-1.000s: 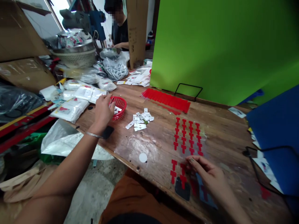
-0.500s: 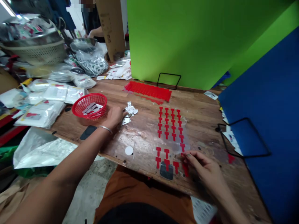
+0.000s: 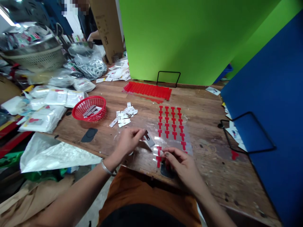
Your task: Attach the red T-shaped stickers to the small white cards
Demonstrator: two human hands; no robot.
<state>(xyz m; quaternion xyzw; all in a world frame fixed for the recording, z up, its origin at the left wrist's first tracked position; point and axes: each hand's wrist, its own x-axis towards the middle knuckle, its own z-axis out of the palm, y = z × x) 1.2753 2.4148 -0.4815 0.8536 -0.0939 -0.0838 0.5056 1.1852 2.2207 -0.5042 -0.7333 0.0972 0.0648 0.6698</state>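
My left hand [image 3: 131, 140] pinches a small pale card [image 3: 149, 140] with a dark mark, held tilted over the table. Close to its right, my right hand [image 3: 178, 160] has its fingers pressed together at the lower red T-shaped pieces [image 3: 159, 150]; what it grips is too small to name. Rows of more red T-shaped pieces [image 3: 167, 118] lie on a clear sheet [image 3: 188, 138]. Loose white cards [image 3: 124, 115] form a pile beyond my left hand. A red basket [image 3: 104, 105] at the left holds similar cards.
Red strips [image 3: 148, 90] lie by the green panel [image 3: 175, 37]. Black wire frames [image 3: 168, 72] stand at the green and blue panels. Plastic-wrapped packs [image 3: 55, 96] and a pale basket [image 3: 44, 60] crowd the left. A person's arm [image 3: 94, 35] shows behind.
My left hand has come from the white card pile toward my right hand, now with a card in it. My right hand has shifted left along the lower red pieces. The view has tilted slightly.
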